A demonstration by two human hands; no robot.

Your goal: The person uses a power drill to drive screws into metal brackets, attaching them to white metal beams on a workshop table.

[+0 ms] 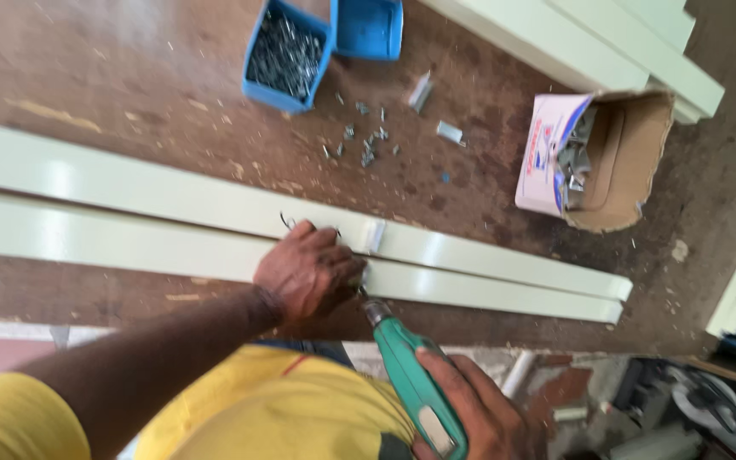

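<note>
The left hand (307,271) presses closed onto the pale rail (172,217), steadying it (bracket (374,234) just beside), while the right hand (479,409) grips the green drill (411,375), tip at the rail's edge.

Drill tip: the left hand (307,274) covers where the green drill (415,383) meets the pale rails (172,217), so we cannot see the bit.
Right hand (479,413): cut off by the bottom edge.
Rails: run off the left edge.
Blue bin (287,55): top cropped; we cannot tell its small metal parts apart.
Lower right of the frame: blurred clutter.
</note>
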